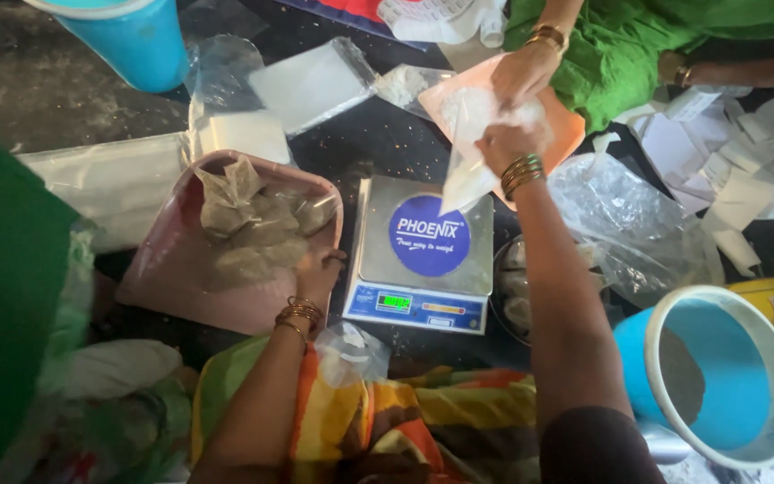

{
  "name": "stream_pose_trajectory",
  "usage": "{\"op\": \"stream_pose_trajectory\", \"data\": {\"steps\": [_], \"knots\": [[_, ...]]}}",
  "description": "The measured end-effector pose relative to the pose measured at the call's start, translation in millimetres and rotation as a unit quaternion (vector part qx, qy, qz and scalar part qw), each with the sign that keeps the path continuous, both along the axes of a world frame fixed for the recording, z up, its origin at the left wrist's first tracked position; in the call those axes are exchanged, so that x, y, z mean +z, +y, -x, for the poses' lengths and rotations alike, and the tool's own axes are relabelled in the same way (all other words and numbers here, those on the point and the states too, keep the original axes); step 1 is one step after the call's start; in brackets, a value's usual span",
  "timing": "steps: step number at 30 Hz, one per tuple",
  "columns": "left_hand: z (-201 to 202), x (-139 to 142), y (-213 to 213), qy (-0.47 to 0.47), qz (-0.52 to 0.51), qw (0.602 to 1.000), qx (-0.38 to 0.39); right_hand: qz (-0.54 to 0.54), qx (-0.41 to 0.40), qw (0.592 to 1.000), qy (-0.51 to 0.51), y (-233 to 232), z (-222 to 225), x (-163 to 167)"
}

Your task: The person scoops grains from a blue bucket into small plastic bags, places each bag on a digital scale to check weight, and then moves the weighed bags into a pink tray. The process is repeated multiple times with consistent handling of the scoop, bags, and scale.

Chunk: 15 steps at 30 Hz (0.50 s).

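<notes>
The left hand (pixel 320 269) rests with its grip closed on the rim of a pink plastic tray (pixel 172 278) of filled clear packets (pixel 253 224), beside a grey digital scale (pixel 423 251). Farther out, above the scale, the right hand (pixel 508 143) pinches a clear plastic bag of white powder (pixel 469 152), which another person's hand (pixel 523 72) also holds.

head camera looks steeply down, close above scale (pixel 423 242).
</notes>
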<state>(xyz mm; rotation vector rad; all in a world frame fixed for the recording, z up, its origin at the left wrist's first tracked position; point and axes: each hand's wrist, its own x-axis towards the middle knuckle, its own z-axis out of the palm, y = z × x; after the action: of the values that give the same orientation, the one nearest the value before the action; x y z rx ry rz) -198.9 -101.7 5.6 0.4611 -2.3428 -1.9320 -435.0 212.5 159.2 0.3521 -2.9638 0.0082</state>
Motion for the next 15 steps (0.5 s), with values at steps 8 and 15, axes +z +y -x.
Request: {"op": "stream_pose_trajectory", "data": {"steps": [8, 15], "knots": [[1, 7, -4, -0.043, 0.013, 0.999, -0.011, 0.451, -0.057, 0.886, -0.091, 34, -161, -108], [0, -1, -4, -0.026, 0.063, 0.997, -0.018, 0.214, -0.057, 0.963, -0.150, 56, -241, -162]]}}
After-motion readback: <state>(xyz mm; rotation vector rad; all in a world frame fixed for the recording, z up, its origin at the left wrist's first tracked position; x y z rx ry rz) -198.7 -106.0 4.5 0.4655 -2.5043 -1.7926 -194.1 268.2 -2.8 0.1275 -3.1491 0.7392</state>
